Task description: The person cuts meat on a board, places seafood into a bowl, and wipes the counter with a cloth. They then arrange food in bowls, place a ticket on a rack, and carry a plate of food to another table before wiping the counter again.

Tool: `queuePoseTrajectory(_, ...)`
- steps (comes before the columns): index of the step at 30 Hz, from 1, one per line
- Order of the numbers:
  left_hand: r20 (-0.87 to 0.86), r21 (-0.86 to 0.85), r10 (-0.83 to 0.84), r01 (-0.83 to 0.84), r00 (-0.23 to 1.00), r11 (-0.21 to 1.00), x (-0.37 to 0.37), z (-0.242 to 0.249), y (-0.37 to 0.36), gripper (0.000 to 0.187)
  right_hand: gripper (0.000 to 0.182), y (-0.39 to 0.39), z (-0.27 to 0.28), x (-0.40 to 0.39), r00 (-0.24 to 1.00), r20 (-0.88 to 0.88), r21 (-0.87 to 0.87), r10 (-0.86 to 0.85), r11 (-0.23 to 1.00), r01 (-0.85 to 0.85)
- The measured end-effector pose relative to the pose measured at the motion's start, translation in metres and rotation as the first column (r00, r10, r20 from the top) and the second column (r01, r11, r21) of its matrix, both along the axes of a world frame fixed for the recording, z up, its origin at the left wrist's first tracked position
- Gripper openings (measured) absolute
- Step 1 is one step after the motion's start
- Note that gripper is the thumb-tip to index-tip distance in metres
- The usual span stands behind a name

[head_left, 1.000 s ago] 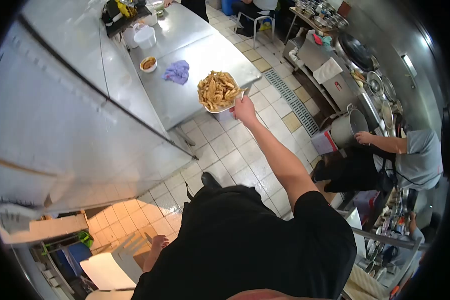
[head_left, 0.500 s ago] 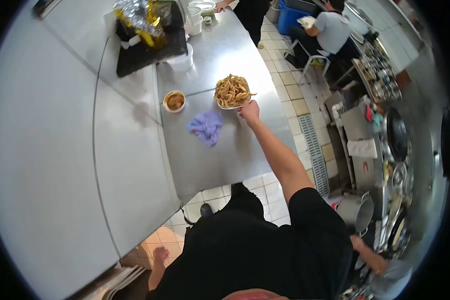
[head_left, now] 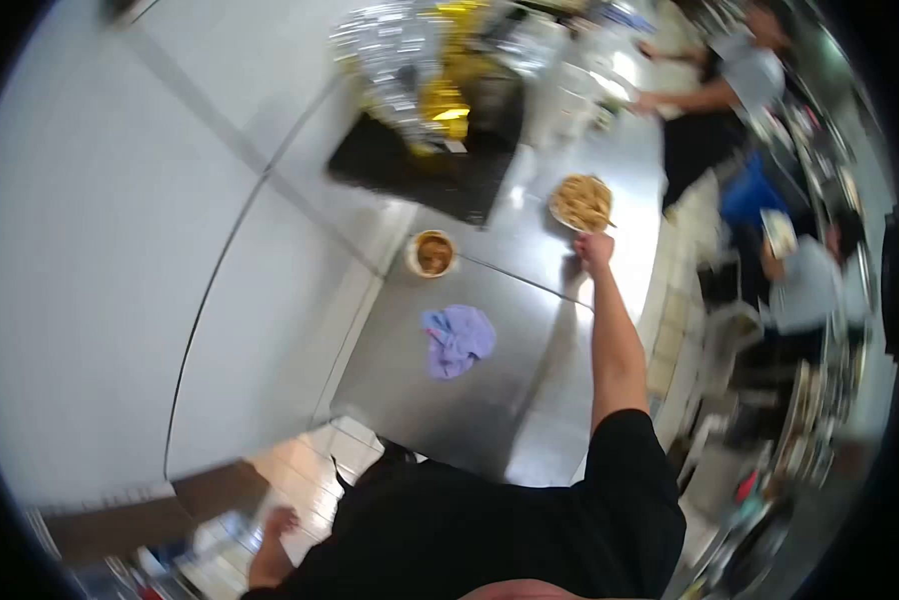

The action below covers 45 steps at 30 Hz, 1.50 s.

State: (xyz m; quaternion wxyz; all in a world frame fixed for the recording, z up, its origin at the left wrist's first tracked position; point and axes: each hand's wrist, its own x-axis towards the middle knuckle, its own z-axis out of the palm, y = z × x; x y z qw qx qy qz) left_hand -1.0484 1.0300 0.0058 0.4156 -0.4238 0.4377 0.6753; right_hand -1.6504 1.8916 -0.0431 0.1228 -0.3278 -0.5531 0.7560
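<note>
The right hand's (head_left: 594, 248) grip closes on the near rim of the plate (head_left: 582, 203) of fried food, arm stretched out so the plate sits flat on the steel table (head_left: 470, 400); the left hand (head_left: 280, 522) hangs low by the floor, too blurred to tell its grip. Nearer than the plate lie a small bowl (head_left: 433, 253) and a purple cloth (head_left: 458, 339). Beyond the plate, other people work in a crowded kitchen.

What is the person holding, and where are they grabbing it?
The right hand holds a plate of fried food by its near rim, out over the steel table. The left hand hangs low at the side, holding nothing.
</note>
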Motion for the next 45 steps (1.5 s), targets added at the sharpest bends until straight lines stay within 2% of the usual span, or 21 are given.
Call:
queuePoseTrajectory(2, 0.109, -0.483, -0.163, 0.196, 0.981, 0.854, 0.018, -0.028, 0.001, 0.038, 0.006, 0.023, -0.021, -0.023, 0.985, 0.018, 0.13, 0.173, 0.976, -0.174)
queuePoseTrajectory(5, 0.143, -0.635, -0.088, 0.159, 0.986, 0.756, 0.029, 0.001, 0.054, 0.034, 0.042, 0.027, 0.006, -0.032, 0.991, 0.073, 0.016, 0.109, 0.994, -0.111)
queuePoseTrajectory(7, 0.182, -0.735, 0.045, 0.106, 0.982, 0.67, 0.024, 0.026, 0.096, 0.039, 0.057, 0.007, 0.044, -0.017, 0.949, 0.181, 0.093, -0.257, 0.965, 0.243)
queuePoseTrajectory(9, 0.112, -0.752, 0.143, -0.01, 0.983, 0.659, 0.052, 0.013, 0.1, 0.043, 0.048, -0.027, 0.035, 0.013, 0.968, -0.075, 0.799, -0.241, 0.566, 0.203)
queuePoseTrajectory(12, 0.19, -0.717, 0.112, 0.06, 0.975, 0.695, 0.096, 0.001, 0.108, 0.052, 0.03, -0.18, 0.057, 0.117, 0.95, -0.079, 0.659, 0.301, 0.731, -0.177)
queuePoseTrajectory(13, 0.228, -0.694, 0.081, 0.104, 0.97, 0.712, 0.102, 0.011, 0.112, 0.053, 0.033, -0.224, 0.039, 0.151, 0.8, -0.133, 0.725, 0.585, 0.608, -0.323)
queuePoseTrajectory(15, 0.258, -0.626, -0.007, 0.173, 0.966, 0.76, 0.133, -0.02, 0.095, 0.055, 0.047, -0.317, 0.058, 0.23, 0.84, 0.27, 0.957, 0.47, -0.223, -0.183)
queuePoseTrajectory(16, 0.209, -0.652, 0.008, 0.133, 0.978, 0.747, 0.147, -0.029, 0.087, 0.057, 0.046, -0.34, 0.063, 0.248, 0.837, 0.319, 0.917, 0.445, -0.367, -0.154)
queuePoseTrajectory(18, 0.095, -0.679, 0.046, 0.031, 0.994, 0.734, 0.181, -0.056, 0.059, 0.057, 0.037, -0.343, 0.045, 0.228, 0.764, 0.446, 0.895, 0.466, -0.204, -0.398)
queuePoseTrajectory(21, -0.03, -0.745, 0.12, -0.102, 0.992, 0.659, 0.233, -0.068, 0.019, 0.055, 0.031, -0.333, 0.032, 0.2, 0.727, 0.595, 0.768, 0.341, -0.506, -0.391)
queuePoseTrajectory(24, -0.291, -0.757, 0.413, -0.471, 0.863, 0.452, 0.287, -0.055, -0.01, 0.054, 0.051, -0.327, 0.011, 0.191, 0.869, 0.008, 0.929, 0.494, -0.325, 0.177)
queuePoseTrajectory(26, -0.412, -0.69, 0.609, -0.668, 0.678, 0.278, 0.328, -0.038, -0.012, 0.054, 0.045, -0.411, 0.112, 0.287, 0.974, 0.127, 0.948, 0.187, -0.313, -0.064)
queuePoseTrajectory(27, -0.461, -0.579, 0.747, -0.8, 0.479, 0.157, 0.349, -0.023, -0.011, 0.053, 0.041, -0.397, 0.057, 0.275, 0.75, -0.358, 0.46, 0.556, -0.594, 0.66)
queuePoseTrajectory(28, -0.472, -0.462, 0.846, -0.887, 0.249, 0.003, 0.372, -0.009, -0.001, 0.053, 0.03, -0.45, 0.089, 0.328, 0.715, -0.294, 0.598, 0.634, -0.462, 0.655)
queuePoseTrajectory(31, -0.273, -0.004, 0.935, -0.972, -0.226, -0.236, 0.445, 0.003, 0.071, 0.051, 0.023, -0.574, 0.079, 0.422, 0.495, 0.143, 0.949, 0.857, -0.26, 0.176)
queuePoseTrajectory(33, -0.08, 0.291, 0.979, -0.944, -0.186, -0.155, 0.518, -0.073, 0.162, 0.049, 0.03, -0.657, 0.052, 0.457, 0.295, 0.374, 0.927, 0.879, -0.359, -0.104)
queuePoseTrajectory(35, 0.141, -0.261, 0.982, -0.962, -0.126, -0.086, 0.569, -0.022, 0.23, 0.033, 0.031, -0.755, 0.03, 0.477, 0.075, 0.3, 0.901, 0.951, -0.257, -0.349)
queuePoseTrajectory(38, -0.353, -0.489, 0.552, -0.354, -0.756, -0.797, 0.658, 0.025, 0.276, 0.044, 0.031, -0.92, 0.074, 0.526, -0.238, 0.285, 0.849, 0.929, -0.36, -0.388)
queuePoseTrajectory(40, -0.716, 0.118, 0.113, -0.279, -0.689, -0.953, 0.692, 0.09, 0.259, 0.048, 0.03, -1.034, 0.106, 0.558, -0.407, 0.304, 0.816, 0.861, -0.456, -0.355)
queuePoseTrajectory(42, -0.714, 0.329, -0.199, -0.071, -0.671, -0.942, 0.627, 0.231, 0.137, 0.054, 0.028, -1.136, 0.125, 0.606, -0.524, 0.201, 0.847, 0.827, -0.416, -0.331)
queuePoseTrajectory(45, -0.811, 0.267, -0.129, -0.164, -0.571, -0.95, 0.626, 0.195, 0.136, 0.052, 0.027, -1.273, 0.171, 0.738, -0.771, -0.053, 0.819, 0.634, -0.415, -0.397)
